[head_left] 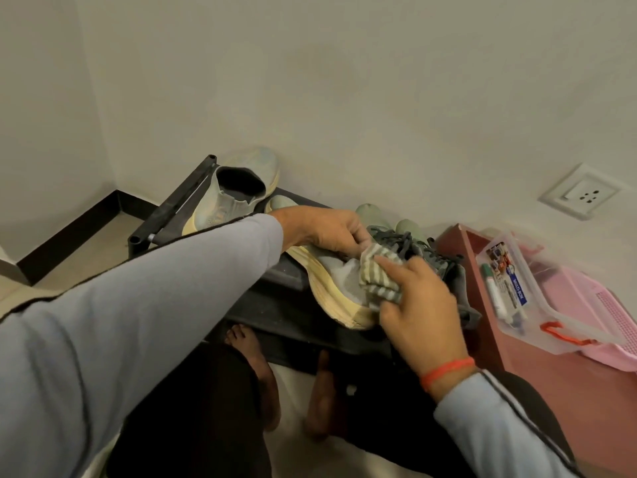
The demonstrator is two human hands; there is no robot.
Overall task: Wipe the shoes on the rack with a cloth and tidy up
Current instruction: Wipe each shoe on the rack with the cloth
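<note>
Pressing a striped cloth to a tilted shoe, the right hand grips it; the left hand holds the shoe above the rack.

clear plastic box on red cabinet | pink basket | wall socket

Both arms are covered by long light grey-blue sleeves, the left sleeve carrying a thin dark piping line along its upper edge and the right sleeve showing a similar dark stripe running from the cuff up the forearm, beside a dark panel. A thin orange-red thread band circles the right wrist just above the cuff. Dark trousers cover the legs, both feet are bare, and both hands are bare, without rings or gloves.
</note>
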